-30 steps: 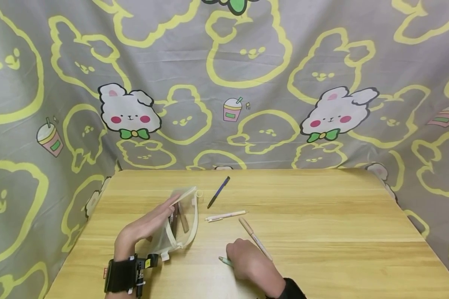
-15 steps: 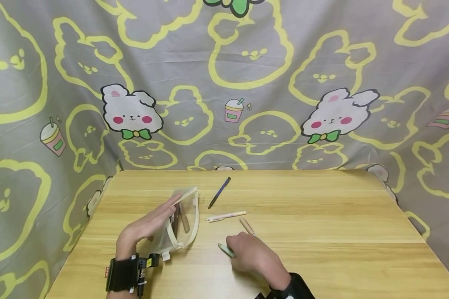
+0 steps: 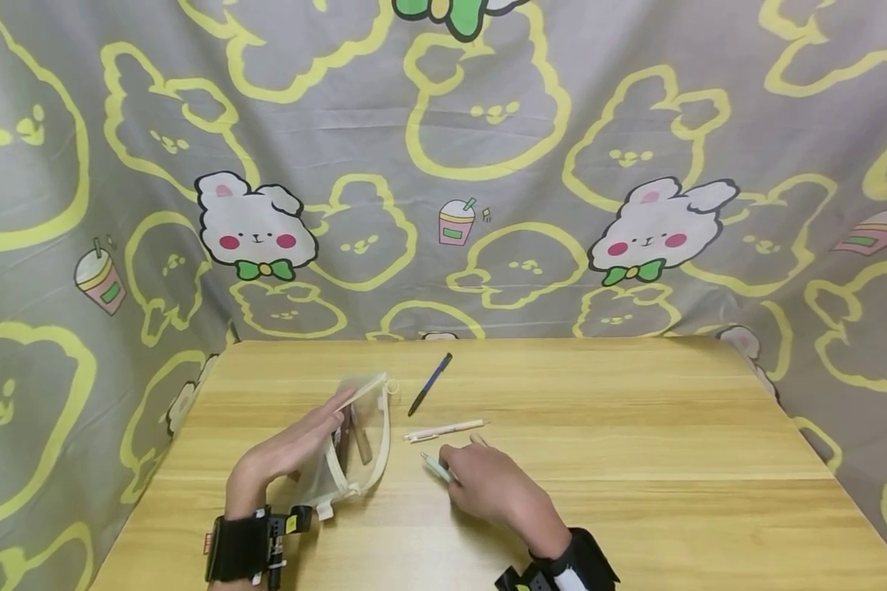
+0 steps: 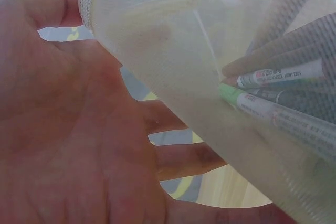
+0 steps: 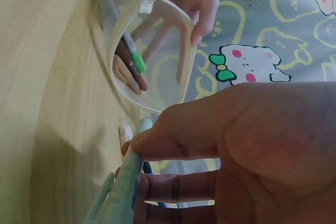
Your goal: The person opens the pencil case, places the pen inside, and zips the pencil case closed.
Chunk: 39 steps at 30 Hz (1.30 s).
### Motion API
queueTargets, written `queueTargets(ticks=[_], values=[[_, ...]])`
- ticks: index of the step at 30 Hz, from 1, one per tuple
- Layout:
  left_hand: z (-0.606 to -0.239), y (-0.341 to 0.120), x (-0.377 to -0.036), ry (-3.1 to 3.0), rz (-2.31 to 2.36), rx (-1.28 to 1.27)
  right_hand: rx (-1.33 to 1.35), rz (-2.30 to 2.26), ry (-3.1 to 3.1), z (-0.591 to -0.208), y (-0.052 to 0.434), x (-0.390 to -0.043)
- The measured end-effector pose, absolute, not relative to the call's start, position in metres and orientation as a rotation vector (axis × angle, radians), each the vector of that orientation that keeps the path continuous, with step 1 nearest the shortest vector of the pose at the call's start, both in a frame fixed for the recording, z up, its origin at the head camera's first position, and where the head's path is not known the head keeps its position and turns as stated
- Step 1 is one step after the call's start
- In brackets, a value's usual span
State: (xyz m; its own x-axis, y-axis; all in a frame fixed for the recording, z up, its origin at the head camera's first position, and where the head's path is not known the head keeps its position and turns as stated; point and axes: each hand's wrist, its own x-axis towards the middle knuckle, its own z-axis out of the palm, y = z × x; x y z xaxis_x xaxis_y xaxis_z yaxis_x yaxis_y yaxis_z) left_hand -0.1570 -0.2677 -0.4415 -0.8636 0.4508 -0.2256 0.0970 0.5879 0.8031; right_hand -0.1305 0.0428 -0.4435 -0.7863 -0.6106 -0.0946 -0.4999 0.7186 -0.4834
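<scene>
Green pen (image 3: 438,468), pinched in right hand (image 3: 488,488), seemingly points toward the pouch (image 3: 355,451) mouth that left hand (image 3: 288,451) grips open.

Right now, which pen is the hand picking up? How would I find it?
Look at the wooden table, just right of the see-through pencil pouch. The right hand pinches a pale green pen; the beige pen and dark blue pen lie untouched beyond.

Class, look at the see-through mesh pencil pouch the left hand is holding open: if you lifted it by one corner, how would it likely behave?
The translucent mesh pencil pouch would probably sag, since its thin walls already bend round the left hand. It looks light, though the few pens inside would likely slide toward the low end. With its mouth open, they might spill out.
</scene>
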Motion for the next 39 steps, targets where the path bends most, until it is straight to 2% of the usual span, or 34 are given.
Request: queueTargets(ticks=[15, 24, 39], values=[[-0.445, -0.269, -0.157, 2.431, 1.211, 0.501, -0.759, -0.786, 2.619, -0.426, 0.03, -0.151], [-0.444, -0.268, -0.159, 2.417, 1.22, 0.495, -0.593, -1.0, 2.593, -0.44, 0.022, -0.157], [-0.442, -0.266, -0.158, 2.446, 1.17, 0.43, -0.654, -1.181, 2.678, -0.458, 0.005, -0.166]])
